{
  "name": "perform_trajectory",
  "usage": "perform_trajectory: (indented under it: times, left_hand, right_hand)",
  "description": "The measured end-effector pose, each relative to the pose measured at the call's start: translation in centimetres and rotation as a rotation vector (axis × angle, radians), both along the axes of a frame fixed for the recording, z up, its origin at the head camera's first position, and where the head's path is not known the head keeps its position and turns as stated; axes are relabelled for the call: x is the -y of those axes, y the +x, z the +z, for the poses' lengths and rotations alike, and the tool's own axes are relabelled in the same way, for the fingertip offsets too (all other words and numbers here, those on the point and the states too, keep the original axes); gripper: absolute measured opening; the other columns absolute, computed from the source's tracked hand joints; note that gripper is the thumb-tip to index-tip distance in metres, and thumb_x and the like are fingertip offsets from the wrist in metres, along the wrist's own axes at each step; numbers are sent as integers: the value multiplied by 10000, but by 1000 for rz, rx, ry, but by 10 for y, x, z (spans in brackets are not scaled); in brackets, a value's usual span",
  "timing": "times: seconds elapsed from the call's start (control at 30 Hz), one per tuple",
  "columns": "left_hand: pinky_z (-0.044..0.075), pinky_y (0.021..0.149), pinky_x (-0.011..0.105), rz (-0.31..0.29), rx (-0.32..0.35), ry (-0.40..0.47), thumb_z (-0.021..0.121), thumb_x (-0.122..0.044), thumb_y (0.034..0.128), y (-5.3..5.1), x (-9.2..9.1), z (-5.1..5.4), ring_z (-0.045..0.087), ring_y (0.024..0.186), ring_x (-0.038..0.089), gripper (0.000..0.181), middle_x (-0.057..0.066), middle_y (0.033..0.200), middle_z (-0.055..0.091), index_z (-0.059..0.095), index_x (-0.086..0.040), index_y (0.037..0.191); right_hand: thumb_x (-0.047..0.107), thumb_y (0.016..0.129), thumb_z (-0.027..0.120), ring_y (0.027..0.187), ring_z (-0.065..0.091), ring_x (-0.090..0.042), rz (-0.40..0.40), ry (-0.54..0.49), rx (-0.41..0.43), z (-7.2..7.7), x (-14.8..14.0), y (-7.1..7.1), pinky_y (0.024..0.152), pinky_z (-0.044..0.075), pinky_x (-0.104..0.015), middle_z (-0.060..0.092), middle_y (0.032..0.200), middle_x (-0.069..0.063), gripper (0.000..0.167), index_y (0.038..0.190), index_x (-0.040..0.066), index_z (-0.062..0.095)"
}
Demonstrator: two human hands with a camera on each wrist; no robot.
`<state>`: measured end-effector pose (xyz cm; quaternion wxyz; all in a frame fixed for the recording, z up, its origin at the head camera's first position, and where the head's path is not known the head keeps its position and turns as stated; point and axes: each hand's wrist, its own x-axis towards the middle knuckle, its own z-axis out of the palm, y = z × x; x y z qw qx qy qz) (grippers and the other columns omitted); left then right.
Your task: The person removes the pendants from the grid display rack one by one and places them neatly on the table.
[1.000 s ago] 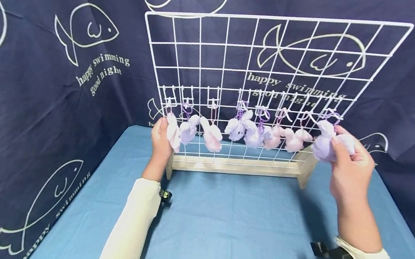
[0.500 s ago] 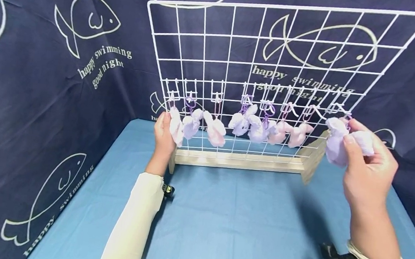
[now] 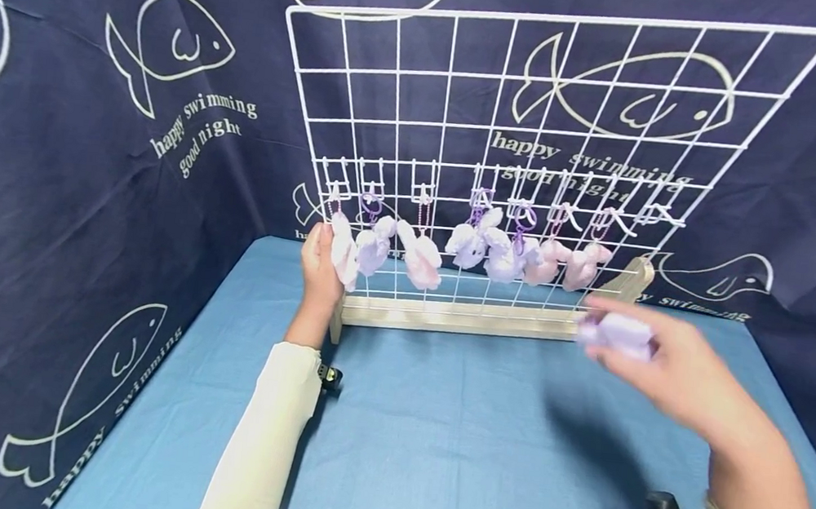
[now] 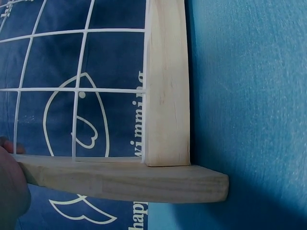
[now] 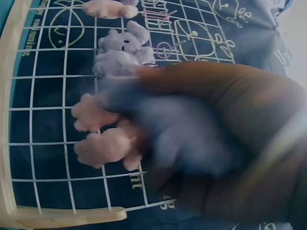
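My right hand (image 3: 684, 371) pinches a lilac plush keychain (image 3: 625, 335) between thumb and fingers, in front of the rack's right side and away from the hooks. In the right wrist view that plush (image 5: 192, 134) is a blurred pale shape inside the hand. My left hand (image 3: 319, 271) holds the rack's left side, partly behind a pale pink plush keychain (image 3: 344, 252). At the left wrist view's edge, this hand (image 4: 12, 187) touches the wooden side post (image 4: 124, 182). Several pink and lilac plush keychains, such as this pink one (image 3: 422, 262), hang from the white wire grid (image 3: 563, 20).
The grid stands in a wooden base (image 3: 446, 318) on a blue cloth (image 3: 449, 439). At the row's right end, a white hook (image 3: 658, 215) carries no keychain. Behind the rack hangs a navy curtain (image 3: 243, 50) printed with fish.
The lilac plush came away from the rightmost hook in my right hand, first going right, then moving left and down in front of the rack. My left hand stays at the rack's left side.
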<state>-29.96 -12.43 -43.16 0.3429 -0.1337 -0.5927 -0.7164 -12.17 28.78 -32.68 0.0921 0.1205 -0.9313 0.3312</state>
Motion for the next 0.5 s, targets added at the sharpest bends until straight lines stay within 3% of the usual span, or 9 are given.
perform_trajectory:
  times: [0.1,0.2,0.37,0.5]
  left_hand:
    - [411,604,150,34,8,-20,394,-73,1099,1,1,0,495,686,11,322,-126,760,509,552,-211,854]
    - [409,623,149,56,17,-33,399,-72,1098,1,1,-1,498,702,16,316,-126,765,506,562,-198,858]
    - [413,640,158,71,16,-45,398,-61,1092,1,1,-1,495,714,22,327,-124,766,501,551,-211,844]
    - [403,643,162,72,3,-56,398,-71,1094,1,1,-1,483,718,27,324,-120,768,488,539,-215,840]
  right_hand:
    - [143,864,831,738,540,-26,176,216,181,-10,-8,-1,615,471,-239,686,904,8,530,1362,55,673]
    - [152,846,818,789,562,-73,236,313,316,-21,-9,-3,669,480,-249,703,929,5,511,1311,-9,681]
    - [70,816,793,792,592,-114,254,345,337,-37,-5,-7,694,513,-292,716,915,-2,345,1149,6,726]
    - [36,815,788,771,587,-74,293,359,307,-47,2,-9,701,520,-312,704,865,41,238,1031,123,740]
